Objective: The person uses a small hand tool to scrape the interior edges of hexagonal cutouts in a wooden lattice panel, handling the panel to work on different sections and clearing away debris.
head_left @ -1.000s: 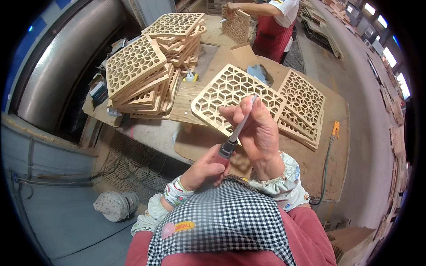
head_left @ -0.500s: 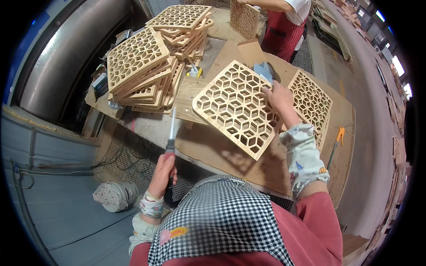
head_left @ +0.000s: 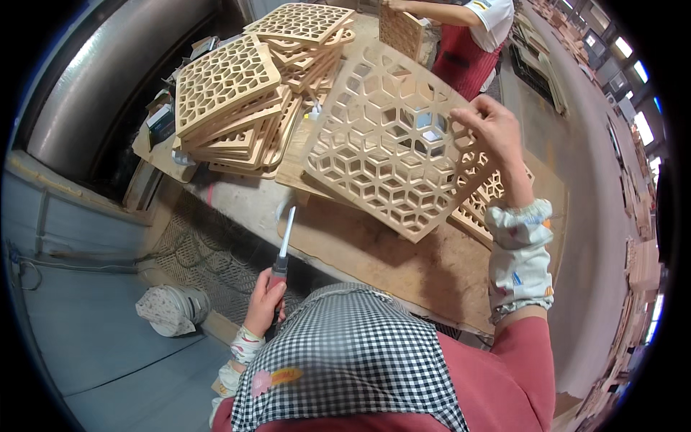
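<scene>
My right hand (head_left: 497,133) grips a square wooden lattice panel (head_left: 389,155) by its right edge. The panel is tilted, its upper part raised off the table, and slightly blurred. Low on the left, my left hand (head_left: 264,302) is closed round the red-and-black handle of a slim tool (head_left: 279,268) with a narrow pale blade pointing up and away; its exact kind does not show. Blade and panel are apart. Partly behind the raised panel and my forearm, another lattice panel (head_left: 479,205) lies on the wooden tabletop (head_left: 439,281).
Stacks of lattice panels (head_left: 227,79) stand at the far left of the table. Across it, a person in a red apron (head_left: 464,57) holds a panel (head_left: 401,32) upright. A large metal cylinder (head_left: 122,72) is at left; a covered bucket (head_left: 173,309) stands on the floor.
My right hand has lifted the panel off the table and tilted it up, moving right and away. The left hand with the tool has shifted slightly lower.
</scene>
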Demonstrator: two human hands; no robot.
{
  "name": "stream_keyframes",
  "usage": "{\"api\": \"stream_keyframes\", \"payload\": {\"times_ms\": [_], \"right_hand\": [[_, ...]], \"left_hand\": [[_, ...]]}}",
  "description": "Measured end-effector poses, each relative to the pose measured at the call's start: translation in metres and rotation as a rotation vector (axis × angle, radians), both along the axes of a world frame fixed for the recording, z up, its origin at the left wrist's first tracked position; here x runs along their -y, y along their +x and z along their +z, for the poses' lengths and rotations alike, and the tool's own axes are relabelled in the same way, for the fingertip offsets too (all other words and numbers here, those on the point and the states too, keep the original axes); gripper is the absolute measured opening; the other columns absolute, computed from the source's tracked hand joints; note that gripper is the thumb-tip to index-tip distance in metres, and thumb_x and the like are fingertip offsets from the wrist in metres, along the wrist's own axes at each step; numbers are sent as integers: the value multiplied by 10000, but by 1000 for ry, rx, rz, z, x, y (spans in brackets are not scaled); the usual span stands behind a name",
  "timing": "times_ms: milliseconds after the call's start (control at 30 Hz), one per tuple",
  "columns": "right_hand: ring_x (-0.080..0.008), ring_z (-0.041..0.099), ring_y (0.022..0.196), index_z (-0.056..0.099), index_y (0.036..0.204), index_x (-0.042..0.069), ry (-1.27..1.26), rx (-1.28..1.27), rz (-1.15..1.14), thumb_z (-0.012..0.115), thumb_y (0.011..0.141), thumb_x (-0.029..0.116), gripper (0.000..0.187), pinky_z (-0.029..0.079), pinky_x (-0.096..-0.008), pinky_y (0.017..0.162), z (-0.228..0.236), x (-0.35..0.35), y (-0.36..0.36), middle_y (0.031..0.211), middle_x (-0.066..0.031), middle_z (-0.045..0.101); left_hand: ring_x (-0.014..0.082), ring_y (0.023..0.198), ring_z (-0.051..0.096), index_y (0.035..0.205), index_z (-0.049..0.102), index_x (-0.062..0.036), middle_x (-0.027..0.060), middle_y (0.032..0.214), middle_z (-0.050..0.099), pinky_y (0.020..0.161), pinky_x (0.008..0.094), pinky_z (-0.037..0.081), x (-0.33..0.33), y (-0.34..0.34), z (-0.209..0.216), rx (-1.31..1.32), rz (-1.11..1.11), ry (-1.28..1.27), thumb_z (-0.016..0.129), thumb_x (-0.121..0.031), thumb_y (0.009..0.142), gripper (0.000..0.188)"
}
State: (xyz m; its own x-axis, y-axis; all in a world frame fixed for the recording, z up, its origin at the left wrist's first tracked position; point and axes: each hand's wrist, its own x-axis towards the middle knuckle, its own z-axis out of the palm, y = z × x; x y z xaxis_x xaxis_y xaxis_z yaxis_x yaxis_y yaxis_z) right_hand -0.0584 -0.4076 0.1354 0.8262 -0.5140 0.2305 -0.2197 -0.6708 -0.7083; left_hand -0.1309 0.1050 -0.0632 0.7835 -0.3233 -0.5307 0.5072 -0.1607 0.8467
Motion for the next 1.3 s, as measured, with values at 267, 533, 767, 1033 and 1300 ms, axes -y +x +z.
{"api": "stream_keyframes", "payload": {"times_ms": [267, 533, 767, 1033, 1300], "right_hand": [[-209, 601, 594, 621, 875, 81, -753, 443, 149, 836, 796, 156, 241, 479, -346, 579, 67, -105, -43, 760, -38, 596], [-324, 639, 701, 531, 859, 81, -966, 119, 90, 630, 1058, 451, 432, 474, -429, 613, 35, -128, -41, 769, -105, 587], [-329, 616, 666, 516, 814, 82, -1015, 190, 124, 648, 1054, 428, 440, 456, -421, 588, 28, -141, -48, 726, -116, 550], [-327, 605, 651, 513, 803, 91, -1023, 185, 92, 663, 1039, 447, 453, 445, -422, 573, 22, -142, -50, 707, -102, 536], [-328, 601, 637, 528, 803, 96, -1020, 204, 101, 663, 1040, 447, 444, 438, -417, 562, 21, -140, -48, 689, -107, 552]], "left_hand": [[74, 590, 544, 1437, 483, -43, 26, 840, 589, 505, 232, 456, 30, 30, 59, 99, -158, -282, 566, -206, 1087, 395], [45, 582, 531, 1398, 528, -39, -13, 846, 579, 497, 218, 447, 57, 45, 85, 121, -313, -230, 594, -228, 1081, 375], [44, 536, 515, 1365, 538, -48, -16, 776, 542, 453, 203, 426, 69, 62, 82, 66, -380, -256, 543, -317, 1115, 368], [60, 499, 521, 1197, 538, -66, 5, 769, 553, 419, 216, 422, 68, 69, 90, -42, -424, -311, 502, -366, 1138, 308], [62, 496, 525, 1202, 534, -59, 0, 753, 547, 425, 220, 425, 69, 67, 96, -76, -395, -293, 490, -363, 1147, 312]]}}
